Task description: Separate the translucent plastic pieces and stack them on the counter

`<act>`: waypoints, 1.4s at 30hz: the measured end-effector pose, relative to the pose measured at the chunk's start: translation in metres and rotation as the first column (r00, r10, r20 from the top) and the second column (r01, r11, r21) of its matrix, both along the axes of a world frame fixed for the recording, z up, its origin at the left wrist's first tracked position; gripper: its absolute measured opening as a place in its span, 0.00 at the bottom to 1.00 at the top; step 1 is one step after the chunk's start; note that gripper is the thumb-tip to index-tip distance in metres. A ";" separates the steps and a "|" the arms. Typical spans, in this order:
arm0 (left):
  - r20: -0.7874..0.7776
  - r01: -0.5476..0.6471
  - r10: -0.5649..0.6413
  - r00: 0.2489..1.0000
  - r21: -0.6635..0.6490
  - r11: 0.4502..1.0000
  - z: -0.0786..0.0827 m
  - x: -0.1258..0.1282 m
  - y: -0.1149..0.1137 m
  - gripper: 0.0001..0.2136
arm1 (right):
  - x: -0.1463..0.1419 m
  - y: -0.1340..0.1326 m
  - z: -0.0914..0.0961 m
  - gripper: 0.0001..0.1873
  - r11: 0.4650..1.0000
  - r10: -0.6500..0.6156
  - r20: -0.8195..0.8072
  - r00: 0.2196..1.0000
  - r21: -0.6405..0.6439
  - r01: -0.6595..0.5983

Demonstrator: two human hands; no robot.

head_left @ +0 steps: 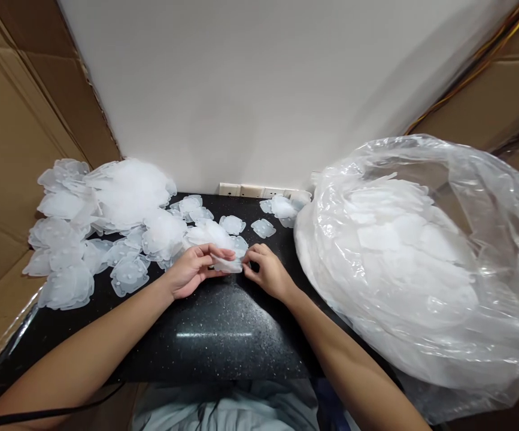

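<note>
"White pieces (136,191) crowd your worktop in the head view. What do your hands have?"

"My left hand (191,272) pinches a thin, translucent piece (228,264) between thumb and fingers, just over the near side of the spread. It could be a few layers together; I cannot tell."

"And the other hand?"

"My right hand (266,270) has thumb and forefinger curled round to meet at the right edge of what I'm holding. Whether those fingertips grip it or only touch it, I cannot tell."

"What lies around them?"

"Black, speckled worktop (223,335) under both hands, bare and shiny on my side. The white pieces are heaped high at the left, with smaller clusters running toward my fingers. One single piece (263,228) lies flat beyond my right hand, and a small cluster (283,207) sits near the wall sockets (251,191)."

"And on your right?"

"A big clear plastic bag (506,239), its mouth wide, with more of the same pale stuff (394,239) piled inside. Cardboard (21,120) stands at the left, and a plain wall (259,90) rises behind."
</note>
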State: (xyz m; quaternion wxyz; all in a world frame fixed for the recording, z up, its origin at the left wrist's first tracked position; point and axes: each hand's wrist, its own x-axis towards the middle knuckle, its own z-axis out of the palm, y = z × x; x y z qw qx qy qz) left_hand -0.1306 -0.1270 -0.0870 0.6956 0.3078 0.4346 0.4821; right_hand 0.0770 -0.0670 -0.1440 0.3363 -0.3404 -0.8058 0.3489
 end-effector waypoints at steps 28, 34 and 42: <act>-0.729 0.577 -0.220 0.648 0.282 0.766 -0.001 -0.014 -0.002 0.16 | 0.011 0.009 0.010 0.22 0.631 -0.404 -0.517 0.755 -0.755 -0.179; -0.726 0.714 -0.405 0.556 0.167 0.680 0.015 -0.026 0.000 0.28 | 0.015 0.009 0.012 0.22 0.654 -0.391 -0.508 0.767 -0.740 -0.157; -0.410 0.101 0.005 0.912 0.236 0.966 -0.010 -0.009 0.011 0.14 | 0.010 0.007 0.009 0.19 0.621 -0.340 -0.492 0.802 -0.757 -0.201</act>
